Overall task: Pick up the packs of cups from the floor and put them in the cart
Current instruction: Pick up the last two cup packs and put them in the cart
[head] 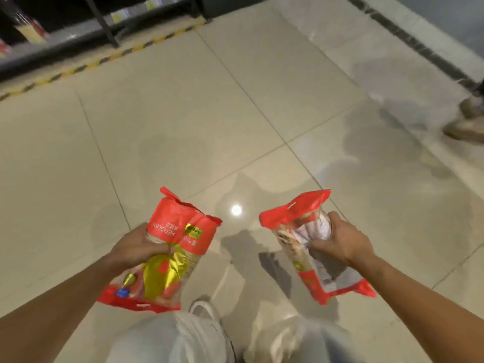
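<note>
I hold two packs of cups above the tiled floor. My left hand [138, 244] grips a red and gold pack of cups [170, 247] around its middle, its printed front facing up. My right hand [337, 239] grips a second red pack of cups [296, 231] from its right side, its clear and white back facing up. Both packs hang in the air in front of my knees, about a hand's width apart. No cart is in view.
Shelving [78, 24] with goods runs along the top left, edged by a yellow-black striped floor line [104, 60]. Another person's shoes [466, 121] stand at the right edge. A dark strip [408, 40] borders the floor at top right. My own legs and white shoe [207, 318] are below.
</note>
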A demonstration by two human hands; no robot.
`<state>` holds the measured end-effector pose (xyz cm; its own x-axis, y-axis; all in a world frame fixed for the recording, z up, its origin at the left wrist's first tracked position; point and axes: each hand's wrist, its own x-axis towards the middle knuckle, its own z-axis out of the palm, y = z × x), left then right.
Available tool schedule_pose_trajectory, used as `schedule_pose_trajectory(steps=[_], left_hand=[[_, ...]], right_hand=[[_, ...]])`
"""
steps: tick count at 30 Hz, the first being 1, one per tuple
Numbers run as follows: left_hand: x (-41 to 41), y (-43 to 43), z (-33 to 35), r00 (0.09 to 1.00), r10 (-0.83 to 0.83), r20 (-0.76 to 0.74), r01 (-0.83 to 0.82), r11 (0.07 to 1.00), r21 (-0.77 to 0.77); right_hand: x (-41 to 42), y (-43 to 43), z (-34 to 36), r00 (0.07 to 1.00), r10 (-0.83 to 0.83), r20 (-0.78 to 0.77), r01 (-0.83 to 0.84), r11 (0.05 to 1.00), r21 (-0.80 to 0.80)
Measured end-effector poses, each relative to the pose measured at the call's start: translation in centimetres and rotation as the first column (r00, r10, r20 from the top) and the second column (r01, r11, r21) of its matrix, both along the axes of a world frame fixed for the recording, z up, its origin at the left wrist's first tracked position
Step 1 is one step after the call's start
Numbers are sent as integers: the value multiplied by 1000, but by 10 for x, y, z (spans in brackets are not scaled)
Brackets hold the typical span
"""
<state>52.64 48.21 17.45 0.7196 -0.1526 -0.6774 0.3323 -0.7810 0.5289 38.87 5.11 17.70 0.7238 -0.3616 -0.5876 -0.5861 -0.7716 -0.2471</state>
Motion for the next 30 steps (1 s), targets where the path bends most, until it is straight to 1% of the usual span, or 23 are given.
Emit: schedule_pose_trajectory(steps=[1,2,3,4,5,6,7,8,9,10,11,13,17,20,24,28,30], left_hand=[[-6,1,55,999,37,-19,-37,999,-14],[-16,1,64,998,68,1,-68,997,-30],[-24,3,130,992,122,27,-120,991,-60],[-29,6,184,989,143,22,-142,988,-58],[-41,6,192,984,178,25,-175,981,-84],[-48,9,252,970,239,46,-230,962,-148],[-52,10,304,960,278,26,-270,948,-166],[-62,9,307,953,303,1,-297,932,-207],[-77,16,358,949,315,0,-305,916,-260],[-86,18,403,937,349,-1,-337,903,-267],[-95,21,416,927,376,-4,-361,889,-282],[-120,28,468,913,407,-12,-386,854,-349],[-170,50,545,847,532,8,-480,770,-420],[-214,88,573,757,653,31,-578,690,-435],[-295,146,602,602,797,57,-692,555,-462],[-421,209,616,384,920,78,-784,370,-498],[-498,232,627,251,963,98,-820,265,-506]], right_hand=[[-1,4,54,996,-84,16,83,996,45],[-9,14,58,990,-131,55,126,989,75],[-11,18,122,982,-140,130,129,987,92],[-12,22,179,982,-154,111,142,984,109],[-22,30,184,979,-160,124,144,981,130],[-23,34,242,975,-149,165,128,983,128],[-21,37,295,978,-157,136,137,980,146],[-30,42,296,975,-175,136,150,972,179],[-33,48,339,967,-199,161,163,964,210],[-33,53,385,962,-228,148,185,948,258],[-38,55,395,949,-267,169,210,933,293],[-41,70,445,946,-267,183,189,915,355],[-47,104,495,968,-161,195,66,905,421],[-48,141,513,977,-44,207,-55,893,446],[-74,224,569,947,93,308,-240,843,482],[-131,317,599,887,271,373,-437,751,495],[-174,366,612,847,367,385,-526,686,504]])
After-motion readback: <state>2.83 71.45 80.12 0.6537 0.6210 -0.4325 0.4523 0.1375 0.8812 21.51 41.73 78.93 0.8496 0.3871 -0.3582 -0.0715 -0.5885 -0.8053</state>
